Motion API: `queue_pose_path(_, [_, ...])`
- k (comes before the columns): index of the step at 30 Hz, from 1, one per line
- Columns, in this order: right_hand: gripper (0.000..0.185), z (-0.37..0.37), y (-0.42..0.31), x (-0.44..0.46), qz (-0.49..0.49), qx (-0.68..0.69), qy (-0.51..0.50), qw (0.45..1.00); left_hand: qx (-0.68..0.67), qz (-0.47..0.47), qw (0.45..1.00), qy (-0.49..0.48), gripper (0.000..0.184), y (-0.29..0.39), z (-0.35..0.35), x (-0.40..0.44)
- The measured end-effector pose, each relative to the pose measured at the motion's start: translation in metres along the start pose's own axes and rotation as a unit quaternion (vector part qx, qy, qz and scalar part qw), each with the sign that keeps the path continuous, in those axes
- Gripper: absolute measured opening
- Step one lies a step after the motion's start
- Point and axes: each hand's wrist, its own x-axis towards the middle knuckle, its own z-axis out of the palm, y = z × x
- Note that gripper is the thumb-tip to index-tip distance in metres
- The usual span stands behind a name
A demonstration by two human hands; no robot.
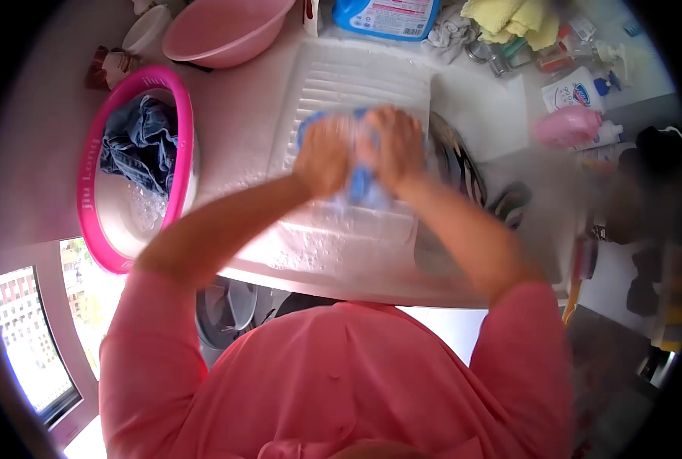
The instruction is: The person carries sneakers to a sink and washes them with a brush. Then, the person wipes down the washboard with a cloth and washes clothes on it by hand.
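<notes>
Curled closed, both hands bunch one blue cloth [361, 183] between them: the left hand [324, 155] has its left side, the right hand [394, 149] its right. Blur hides the separate fingertips. The cloth is over the middle of one ridged washboard [356, 84], whose white surface is wet and dotted with foam towards the near edge.

Just right of the board, one sink [478, 99] holds dark, striped fabric [459, 157]. To the left sits one tub [90, 172] with a pink rim, holding one bundle of jeans [142, 141] and a patch of suds [148, 208].

Beyond are two bowls, one pink bowl [222, 34] and one smaller white bowl [146, 29]. Along the back stand one blue bottle [387, 21], then one grey rag [452, 34] and one yellow rag [513, 19]. Over on the right is a cluster of bottles, among them one pink bottle [566, 126]; the rest overlap too much to count.

The counter [234, 138] is pale and shiny. Below its front edge is one bucket [226, 310], and a bright window [31, 336] lies at lower left.
</notes>
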Motion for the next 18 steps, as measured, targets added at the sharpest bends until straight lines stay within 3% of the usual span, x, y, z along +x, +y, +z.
queue_pose_path(1, [0.036, 0.014, 0.026, 0.032, 0.018, 0.033, 0.037, 0.999, -0.029, -0.008, 0.999, 0.035, 0.043, -0.005, -0.026, 0.029])
queue_pose_path(2, [0.04, 0.016, 0.035, 0.063, 0.075, 0.03, 0.033, 0.996, 0.156, -0.03, 0.983, 0.092, 0.047, -0.012, -0.031, 0.052])
queue_pose_path(3, [0.041, 0.016, 0.036, 0.078, 0.101, -0.054, 0.091, 0.989, 0.187, -0.031, 0.958, 0.215, 0.052, -0.019, -0.03, 0.065])
queue_pose_path(4, [0.041, 0.017, 0.032, 0.07, 0.1, -0.056, 0.087, 0.99, 0.183, -0.033, 0.959, 0.214, 0.052, -0.017, -0.028, 0.058])
queue_pose_path(6, [0.044, 0.016, 0.021, 0.049, 0.067, 0.032, 0.131, 0.989, 0.114, -0.054, 0.973, 0.191, 0.055, -0.012, -0.029, 0.049])
queue_pose_path(8, [0.055, 0.001, 0.007, -0.01, -0.025, 0.065, 0.095, 0.993, -0.05, 0.089, 0.976, 0.194, 0.061, -0.01, -0.003, 0.005])
queue_pose_path(10, [0.06, -0.023, -0.026, -0.062, -0.061, 0.043, 0.05, 0.996, -0.119, 0.157, 0.949, 0.247, 0.064, 0.017, 0.018, -0.055])
queue_pose_path(12, [0.054, -0.007, -0.004, -0.035, -0.074, 0.083, 0.082, 0.99, -0.11, 0.127, 0.974, 0.155, 0.066, 0.002, 0.012, -0.015])
queue_pose_path(14, [0.043, 0.012, 0.03, 0.035, 0.022, 0.045, 0.056, 0.997, -0.093, 0.057, 0.971, 0.215, 0.056, -0.023, 0.002, 0.052])
queue_pose_path(15, [0.043, 0.02, 0.046, 0.067, 0.007, -0.019, 0.112, 0.994, 0.157, 0.007, 0.963, 0.218, 0.054, -0.033, -0.01, 0.084])
queue_pose_path(16, [0.037, 0.024, 0.045, 0.085, 0.025, -0.127, 0.19, 0.973, 0.203, -0.071, 0.958, 0.188, 0.054, -0.026, -0.038, 0.09])
queue_pose_path(18, [0.044, 0.023, 0.031, 0.082, 0.117, -0.005, 0.102, 0.988, 0.194, -0.105, 0.961, 0.168, 0.055, -0.024, -0.049, 0.082])
